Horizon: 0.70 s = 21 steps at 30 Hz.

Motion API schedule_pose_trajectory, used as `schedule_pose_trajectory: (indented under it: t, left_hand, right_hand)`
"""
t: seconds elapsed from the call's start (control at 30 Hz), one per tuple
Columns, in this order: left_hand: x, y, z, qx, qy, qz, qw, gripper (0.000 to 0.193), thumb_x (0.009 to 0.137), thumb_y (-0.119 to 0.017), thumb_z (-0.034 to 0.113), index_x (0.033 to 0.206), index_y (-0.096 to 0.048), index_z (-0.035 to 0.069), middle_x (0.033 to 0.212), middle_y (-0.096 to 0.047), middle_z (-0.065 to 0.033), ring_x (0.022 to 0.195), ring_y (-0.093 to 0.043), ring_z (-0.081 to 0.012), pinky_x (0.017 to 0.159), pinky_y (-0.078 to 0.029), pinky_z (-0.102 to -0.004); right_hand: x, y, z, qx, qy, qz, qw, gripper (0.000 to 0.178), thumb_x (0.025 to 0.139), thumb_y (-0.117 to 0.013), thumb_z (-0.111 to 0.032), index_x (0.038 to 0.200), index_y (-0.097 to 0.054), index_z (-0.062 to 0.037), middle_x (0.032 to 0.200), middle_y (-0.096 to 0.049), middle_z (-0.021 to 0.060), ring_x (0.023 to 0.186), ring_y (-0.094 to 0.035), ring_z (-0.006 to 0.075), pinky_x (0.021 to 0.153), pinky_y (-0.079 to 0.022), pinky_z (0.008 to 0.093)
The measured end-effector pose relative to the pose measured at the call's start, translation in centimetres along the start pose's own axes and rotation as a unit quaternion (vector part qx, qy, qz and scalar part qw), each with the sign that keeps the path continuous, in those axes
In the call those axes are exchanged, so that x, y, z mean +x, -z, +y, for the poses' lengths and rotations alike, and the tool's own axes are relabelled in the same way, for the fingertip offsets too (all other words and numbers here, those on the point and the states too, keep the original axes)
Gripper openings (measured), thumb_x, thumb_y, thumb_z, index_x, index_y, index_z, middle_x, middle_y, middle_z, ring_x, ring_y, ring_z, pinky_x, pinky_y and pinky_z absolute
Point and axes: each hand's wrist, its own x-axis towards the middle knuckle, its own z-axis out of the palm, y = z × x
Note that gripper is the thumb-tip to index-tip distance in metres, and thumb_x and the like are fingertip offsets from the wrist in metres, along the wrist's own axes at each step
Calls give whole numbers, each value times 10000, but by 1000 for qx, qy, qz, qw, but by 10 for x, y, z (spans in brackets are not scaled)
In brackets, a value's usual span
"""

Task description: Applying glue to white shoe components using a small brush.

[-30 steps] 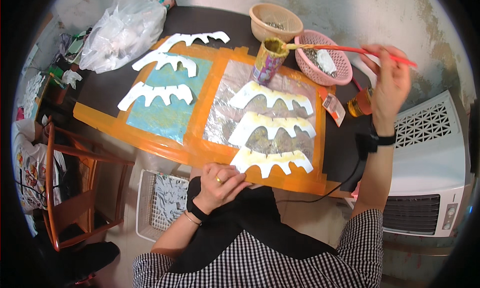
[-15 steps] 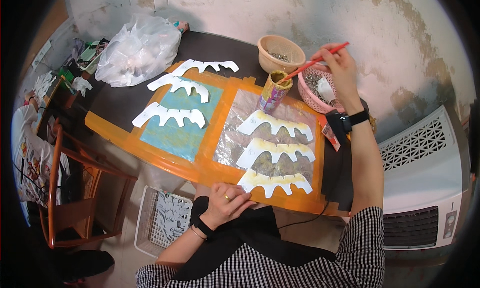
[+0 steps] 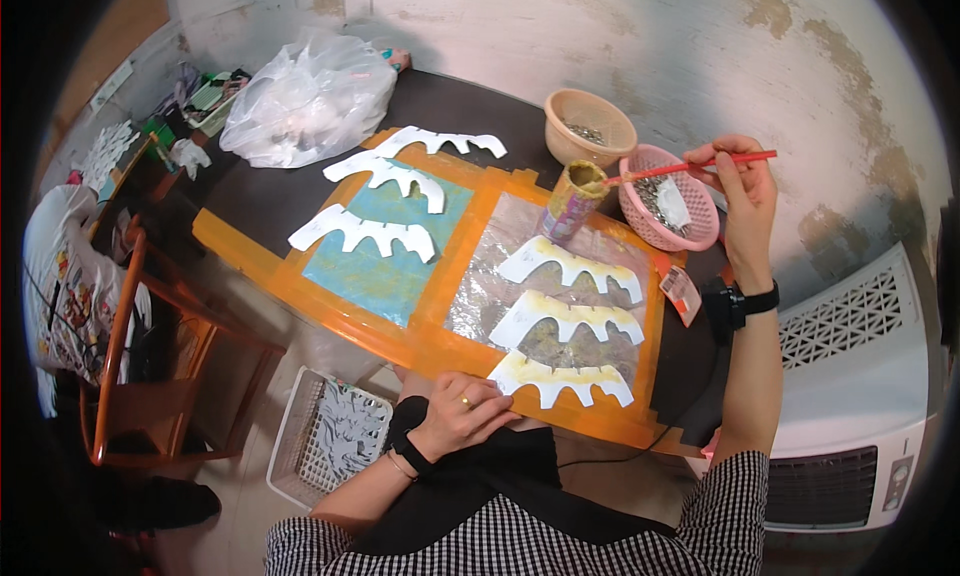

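My right hand (image 3: 745, 191) holds a thin red-handled brush (image 3: 720, 162) nearly level, its tip at the rim of a paint-smeared can (image 3: 572, 208). Below the can lie three white scalloped cut-outs, the far one (image 3: 520, 263), middle one (image 3: 515, 324) and near one (image 3: 528, 374), with yellowish smears along their notched upper edges. My left hand (image 3: 462, 414) rests at the table's front edge, fingers closed together by the near cut-out's left tip; what they grip, if anything, is hidden. Three similar white cut-outs (image 3: 318, 228) lie further left.
Orange tape (image 3: 425, 316) frames two plastic-covered panels on the dark table. Behind the can stand a beige basket (image 3: 560, 126) and a pink basket (image 3: 705, 226) of small metal pieces. A plastic bag (image 3: 300, 101) sits far left; a white basket (image 3: 285, 456) and chair (image 3: 125, 326) stand beside the table.
The brush has come up out of the can to its rim and tilted flatter as my right hand moved right and lower. The view has shifted slightly; my left hand stays at the table edge.
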Motion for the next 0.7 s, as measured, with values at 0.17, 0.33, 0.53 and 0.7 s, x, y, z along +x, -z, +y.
schedule_pose_trajectory:
  t: [0.17, 0.33, 0.53, 0.7]
  left_hand:
    - [-1, 3, 0, -14, 1, 0, 1000, 237, 769, -806, 247, 945, -701, 130, 906, -612, 15, 858, -628, -161, 775, -435, -339]
    - [-9, 5, 5, -15, 12, -14, 1000, 229, 805, -803, 274, 956, -711, 129, 939, -623, -12, 916, -624, -196, 806, -463, -356]
    - [-6, 0, 6, -43, 3, -6, 999, 211, 851, -758, 269, 984, -684, 123, 957, -607, -10, 940, -594, -202, 833, -451, -345]
    - [-8, 0, 5, -28, 9, -25, 999, 185, 899, -687, 287, 973, -634, 127, 949, -536, -49, 964, -564, -228, 867, -426, -386]
  right_hand:
    - [-5, -5, -10, -53, 14, 21, 998, 184, 1014, -545, -92, 1168, -544, 9, 992, -677, 114, 932, -675, 193, 862, -558, 330]
    - [-4, 29, 7, -104, 69, 89, 988, 270, 1029, -522, -163, 1221, -540, 27, 1056, -661, 106, 1014, -658, 191, 911, -538, 339]
    - [6, 74, 10, 7, 98, 197, 975, 319, 1053, -488, -153, 1261, -501, 89, 1185, -622, 202, 1154, -619, 284, 1045, -508, 392]
    - [8, 63, 38, 101, 64, 224, 967, 340, 1052, -489, -145, 1283, -490, 105, 1242, -594, 216, 1211, -586, 310, 1074, -490, 416]
